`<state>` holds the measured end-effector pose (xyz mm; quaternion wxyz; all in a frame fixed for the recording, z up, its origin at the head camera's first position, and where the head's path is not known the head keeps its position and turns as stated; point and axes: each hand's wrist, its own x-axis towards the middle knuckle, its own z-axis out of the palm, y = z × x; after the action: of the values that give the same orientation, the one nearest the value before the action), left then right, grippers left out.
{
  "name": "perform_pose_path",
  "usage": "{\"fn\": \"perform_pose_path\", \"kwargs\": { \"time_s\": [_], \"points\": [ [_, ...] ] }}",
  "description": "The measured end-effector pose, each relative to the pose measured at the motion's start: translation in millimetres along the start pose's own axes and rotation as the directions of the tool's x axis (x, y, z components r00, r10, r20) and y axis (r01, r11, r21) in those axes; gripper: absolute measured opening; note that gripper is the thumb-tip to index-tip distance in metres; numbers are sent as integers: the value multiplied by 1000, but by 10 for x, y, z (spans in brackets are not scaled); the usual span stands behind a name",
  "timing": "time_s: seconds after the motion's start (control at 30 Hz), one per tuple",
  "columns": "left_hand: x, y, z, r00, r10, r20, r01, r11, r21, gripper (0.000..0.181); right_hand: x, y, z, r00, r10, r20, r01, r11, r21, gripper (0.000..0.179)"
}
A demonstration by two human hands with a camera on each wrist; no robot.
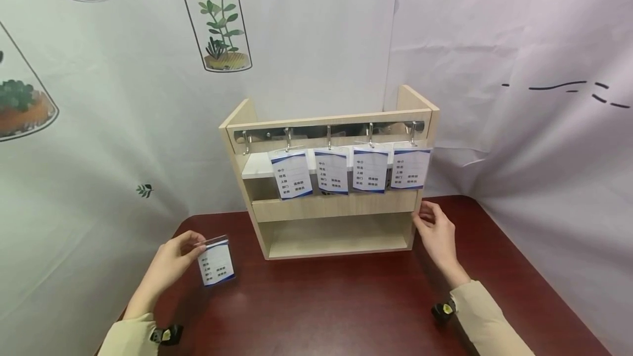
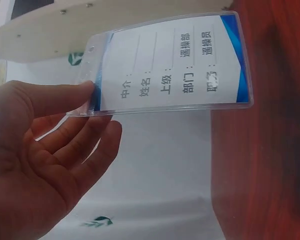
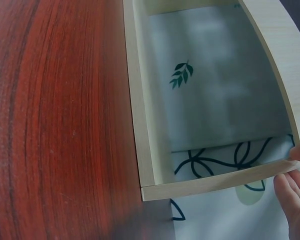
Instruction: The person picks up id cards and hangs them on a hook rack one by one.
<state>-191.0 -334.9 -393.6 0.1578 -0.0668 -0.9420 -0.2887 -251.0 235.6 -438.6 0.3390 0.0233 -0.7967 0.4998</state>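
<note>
Between thumb and fingers, my left hand (image 1: 173, 257) pinches the top edge of a clear-sleeved ID badge (image 1: 216, 262), held left of a small wooden shelf (image 1: 336, 212). In the left wrist view the badge (image 2: 170, 65) shows printed lines and blue corners, with the thumb pressing near its slot. My right hand (image 1: 436, 229) grips the right side board of the shelf near its lower part; in the right wrist view the thumb and fingers (image 3: 290, 195) sit on either side of that board (image 3: 225, 179). Similar badges (image 1: 331, 171) hang in a row on the shelf's front hooks.
A metal rail with several hooks (image 1: 328, 137) runs across the shelf's upper front; its leftmost hook (image 1: 246, 143) bears no badge. The shelf stands on a dark red wooden table (image 1: 336, 306). White cloth (image 1: 316, 59) printed with plants hangs behind and on both sides.
</note>
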Motion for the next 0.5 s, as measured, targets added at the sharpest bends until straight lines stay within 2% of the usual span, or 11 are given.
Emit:
{"fn": "perform_pose_path", "kwargs": {
  "time_s": [0.13,0.33,0.5],
  "points": [
    [14,106,-13,998,38,-54,-38,999,-9,9,0,11,3,1000,-4,-4,4,1000,0,32],
    [30,250,-32,986,89,-143,-93,996,-19,9,0,15,3,1000,-13,-1,13,1000,7,32],
    [40,381,-57,975,130,-182,-137,990,-26,8,2,7,4,1000,-24,0,24,1000,19,32]
  ]
}}
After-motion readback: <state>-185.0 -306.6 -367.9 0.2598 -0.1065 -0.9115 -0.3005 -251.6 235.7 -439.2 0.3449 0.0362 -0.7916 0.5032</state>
